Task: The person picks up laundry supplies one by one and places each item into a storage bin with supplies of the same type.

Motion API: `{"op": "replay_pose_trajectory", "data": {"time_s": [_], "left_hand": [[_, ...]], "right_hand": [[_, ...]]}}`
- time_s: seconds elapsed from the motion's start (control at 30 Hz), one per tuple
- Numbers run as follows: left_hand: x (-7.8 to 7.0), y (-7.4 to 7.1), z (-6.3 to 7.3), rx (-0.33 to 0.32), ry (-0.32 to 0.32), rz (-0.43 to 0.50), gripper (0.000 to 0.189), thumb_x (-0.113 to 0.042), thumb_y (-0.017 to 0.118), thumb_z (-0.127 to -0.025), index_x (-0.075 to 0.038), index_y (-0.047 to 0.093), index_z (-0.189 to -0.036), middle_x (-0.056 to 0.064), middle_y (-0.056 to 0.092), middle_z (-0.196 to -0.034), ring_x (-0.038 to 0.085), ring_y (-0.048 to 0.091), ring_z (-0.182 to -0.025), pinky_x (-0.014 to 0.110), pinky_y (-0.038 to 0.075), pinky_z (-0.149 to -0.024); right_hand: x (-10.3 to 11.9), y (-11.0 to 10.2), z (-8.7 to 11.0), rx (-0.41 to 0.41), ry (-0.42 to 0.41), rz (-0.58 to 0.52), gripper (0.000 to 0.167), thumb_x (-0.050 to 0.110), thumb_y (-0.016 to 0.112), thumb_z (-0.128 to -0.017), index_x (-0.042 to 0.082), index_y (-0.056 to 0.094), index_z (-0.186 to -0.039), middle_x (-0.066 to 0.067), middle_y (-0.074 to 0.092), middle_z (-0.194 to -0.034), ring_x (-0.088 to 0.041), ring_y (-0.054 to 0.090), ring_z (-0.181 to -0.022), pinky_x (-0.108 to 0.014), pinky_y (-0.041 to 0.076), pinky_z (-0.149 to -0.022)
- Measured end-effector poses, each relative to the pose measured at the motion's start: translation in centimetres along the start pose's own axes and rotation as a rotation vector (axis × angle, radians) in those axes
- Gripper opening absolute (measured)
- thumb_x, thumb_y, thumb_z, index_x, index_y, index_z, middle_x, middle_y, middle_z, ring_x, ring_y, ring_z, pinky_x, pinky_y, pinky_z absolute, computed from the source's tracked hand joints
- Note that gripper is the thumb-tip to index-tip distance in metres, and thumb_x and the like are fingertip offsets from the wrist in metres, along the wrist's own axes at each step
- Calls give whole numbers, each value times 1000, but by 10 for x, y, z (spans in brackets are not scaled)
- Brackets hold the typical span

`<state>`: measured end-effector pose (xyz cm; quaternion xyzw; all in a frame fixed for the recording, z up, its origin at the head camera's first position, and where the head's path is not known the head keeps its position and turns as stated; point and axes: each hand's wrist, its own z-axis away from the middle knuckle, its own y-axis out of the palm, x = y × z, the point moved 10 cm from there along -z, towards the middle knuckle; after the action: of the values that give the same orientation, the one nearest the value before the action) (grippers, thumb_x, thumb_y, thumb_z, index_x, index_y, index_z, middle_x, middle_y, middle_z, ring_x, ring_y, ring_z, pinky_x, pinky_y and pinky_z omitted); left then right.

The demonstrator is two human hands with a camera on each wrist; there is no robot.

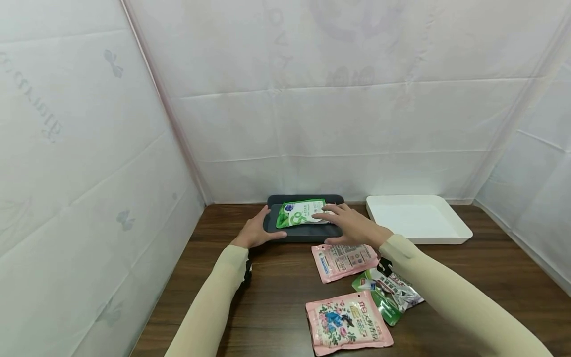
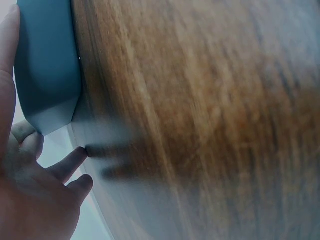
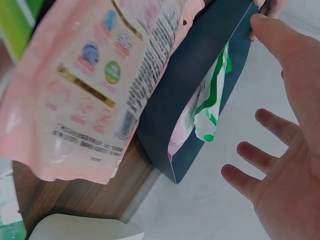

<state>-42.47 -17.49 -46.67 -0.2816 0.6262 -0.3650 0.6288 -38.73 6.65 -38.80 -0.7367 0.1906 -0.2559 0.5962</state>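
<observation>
A dark grey tray [image 1: 303,237] stands at the back of the table, holding a green-and-white pouch [image 1: 305,212]. In the right wrist view a pink packet [image 3: 184,122] shows under that pouch [image 3: 210,112]. My left hand [image 1: 255,230] is at the tray's left end, thumb by the front rim; in the left wrist view its fingers touch the tray's corner, two of them spread free. My right hand [image 1: 357,225] hovers over the tray's right end with fingers spread and nothing held.
A white tray [image 1: 417,218] stands at the back right. In front of the grey tray lie a pink packet [image 1: 343,260], a green-and-silver packet [image 1: 394,292] partly under my right forearm, and another pink packet [image 1: 348,322] nearer. White sheeting [image 1: 312,129] walls the table.
</observation>
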Motion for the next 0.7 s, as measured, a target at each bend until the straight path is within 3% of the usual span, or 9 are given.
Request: {"op": "replay_pose_trajectory", "data": {"time_s": [0.7], "left_hand": [[-2, 3, -4, 3, 10, 6, 117, -66, 78, -81, -10, 19, -165, 11, 17, -171, 44, 23, -152, 64, 28, -117]], "right_hand": [[0, 10, 51, 37, 20, -39, 84, 42, 81, -89, 31, 38, -160, -10, 37, -163, -41, 46, -132, -61, 49, -98]]}}
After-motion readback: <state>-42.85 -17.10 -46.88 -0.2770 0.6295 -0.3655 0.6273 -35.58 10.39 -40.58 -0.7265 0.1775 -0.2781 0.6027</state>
